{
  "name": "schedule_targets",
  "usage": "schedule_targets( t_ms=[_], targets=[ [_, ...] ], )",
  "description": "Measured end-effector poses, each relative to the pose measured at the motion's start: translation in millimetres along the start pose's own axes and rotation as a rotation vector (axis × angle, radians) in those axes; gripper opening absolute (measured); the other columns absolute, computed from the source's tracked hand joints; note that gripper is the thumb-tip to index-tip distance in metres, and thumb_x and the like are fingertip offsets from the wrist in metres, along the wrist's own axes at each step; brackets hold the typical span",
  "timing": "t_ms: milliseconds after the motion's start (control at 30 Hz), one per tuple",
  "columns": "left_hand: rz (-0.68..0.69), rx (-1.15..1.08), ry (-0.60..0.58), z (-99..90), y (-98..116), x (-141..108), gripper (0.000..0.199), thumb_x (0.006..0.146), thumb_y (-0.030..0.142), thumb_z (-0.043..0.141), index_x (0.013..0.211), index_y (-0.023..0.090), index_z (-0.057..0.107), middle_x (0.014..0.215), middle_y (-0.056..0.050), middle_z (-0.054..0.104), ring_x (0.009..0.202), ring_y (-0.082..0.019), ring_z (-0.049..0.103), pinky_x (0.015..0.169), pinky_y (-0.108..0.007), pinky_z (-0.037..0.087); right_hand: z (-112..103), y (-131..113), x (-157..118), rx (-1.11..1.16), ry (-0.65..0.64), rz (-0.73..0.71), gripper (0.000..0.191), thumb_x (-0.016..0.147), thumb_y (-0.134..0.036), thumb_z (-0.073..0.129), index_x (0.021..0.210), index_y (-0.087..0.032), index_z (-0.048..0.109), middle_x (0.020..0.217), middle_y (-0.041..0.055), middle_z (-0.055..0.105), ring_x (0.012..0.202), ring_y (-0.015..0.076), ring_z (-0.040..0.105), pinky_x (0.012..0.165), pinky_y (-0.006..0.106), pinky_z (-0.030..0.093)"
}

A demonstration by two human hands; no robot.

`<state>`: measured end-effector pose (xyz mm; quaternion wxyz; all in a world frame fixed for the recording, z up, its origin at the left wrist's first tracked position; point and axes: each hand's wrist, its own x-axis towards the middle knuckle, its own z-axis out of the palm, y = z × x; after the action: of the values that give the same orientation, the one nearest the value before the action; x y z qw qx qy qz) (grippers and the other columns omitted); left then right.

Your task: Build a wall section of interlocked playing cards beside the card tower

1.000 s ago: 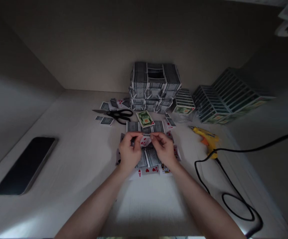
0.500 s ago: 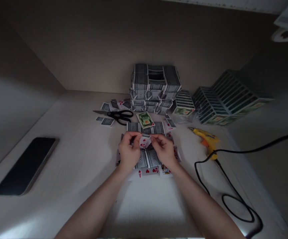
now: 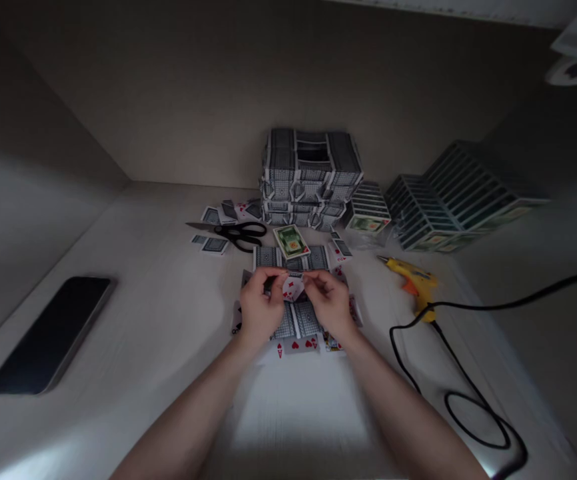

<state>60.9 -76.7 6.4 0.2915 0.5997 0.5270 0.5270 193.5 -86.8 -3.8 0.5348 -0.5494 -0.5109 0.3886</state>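
Between my two hands is a playing card (image 3: 292, 288) with red diamonds, bent along its top edge. My left hand (image 3: 262, 301) pinches its left side between thumb and fingers. On the right side, my right hand (image 3: 329, 300) grips it the same way. Below the hands lie joined cards with patterned grey backs (image 3: 296, 321). Face-up cards, among them an ace of hearts (image 3: 279, 350), stick out toward me from under these. Just beyond my fingers, a green card box (image 3: 292, 241) rests on more patterned cards. My hands cover part of the cards.
A box-like structure of cards (image 3: 312, 175) stands against the back wall. Black-handled scissors (image 3: 241, 231) lie among cut card pieces. Card boxes in rows (image 3: 426, 210) stand at the right back. A yellow glue gun (image 3: 415, 280) with a looping black cord lies right; a phone (image 3: 51, 335) lies left.
Both hands have shifted very slightly to the right with the card. Its face shows a little differently tilted, and the grip stays the same.
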Motion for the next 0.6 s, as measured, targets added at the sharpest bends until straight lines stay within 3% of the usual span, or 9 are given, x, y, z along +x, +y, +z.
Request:
schedule_targets(
  t_ms=[233, 600],
  targets=[
    [-0.165, -0.189, 0.055, 2.6, -0.6, 6.4, 0.009, 0.078, 0.025, 0.056, 0.080, 0.016, 0.055, 0.070, 0.000, 0.059, 0.062, -0.010, 0.056, 0.056, -0.021, 0.045, 0.9, -6.2, 0.3, 0.050, -0.052, -0.014, 0.016, 0.079, -0.031, 0.055, 0.080, -0.019, 0.065, 0.076, 0.0022, 0.069, 0.069, 0.0152, 0.062, 0.065, 0.027, 0.049],
    [-0.104, -0.128, 0.035, 2.8, -2.6, 3.8, 0.008, 0.079, 0.025, 0.055, 0.082, 0.017, 0.056, 0.072, -0.001, 0.061, 0.064, -0.011, 0.059, 0.059, -0.022, 0.046, 1.6, -6.7, 1.2, 0.060, -0.028, 0.024, 0.015, 0.078, -0.031, 0.055, 0.075, -0.019, 0.064, 0.069, 0.0012, 0.067, 0.062, 0.0139, 0.059, 0.060, 0.025, 0.046]
  ],
)
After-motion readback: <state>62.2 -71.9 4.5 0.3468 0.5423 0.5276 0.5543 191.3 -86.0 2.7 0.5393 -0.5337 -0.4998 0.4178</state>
